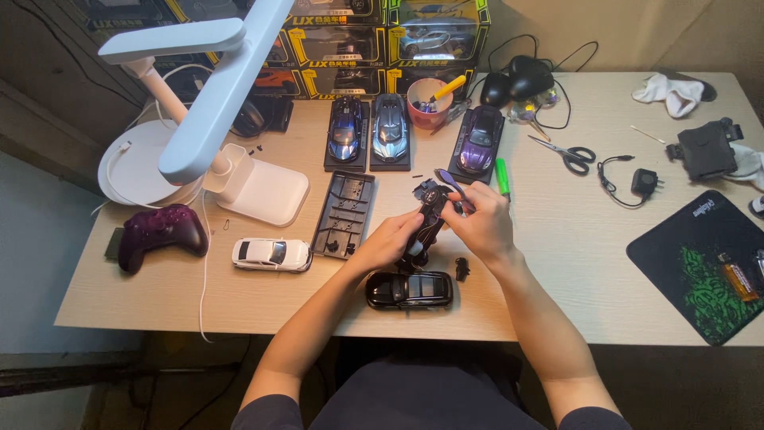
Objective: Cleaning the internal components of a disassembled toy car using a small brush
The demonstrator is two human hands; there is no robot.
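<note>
Basically both hands meet over the middle of the wooden desk [557, 263], holding a black model-car chassis [426, 219] lifted off the surface and tilted, front end up. Chassis looks dark, glossy, long and narrow, underside details too small to read. Left hand [388, 243] cups it from the left side, fingers curled and pressed against its edge, thumb on top. Right hand [481, 223] is closed around a purple-handled tool [452, 185], fingers pinching the handle, tip aimed at the upper end of the chassis; exact contact point can't be told.

Just below the hands, flat on the desk, sits a black toy car body [409, 289], shiny, windows visible. Small black part [461, 268] lies just beside it, to the right. Black plastic parts tray [344, 213] lies left of the hands. White toy car [271, 254] further left, purple game controller [161, 232] beyond that. Three display cars on black bases stand behind: two blue [368, 127], one purple [480, 138]. Green marker [502, 176] near the right hand, scissors [567, 153] further right. White desk lamp [219, 95] at upper left, pink cup [428, 103] at the back, black-green mouse pad [700, 263] on the right.
</note>
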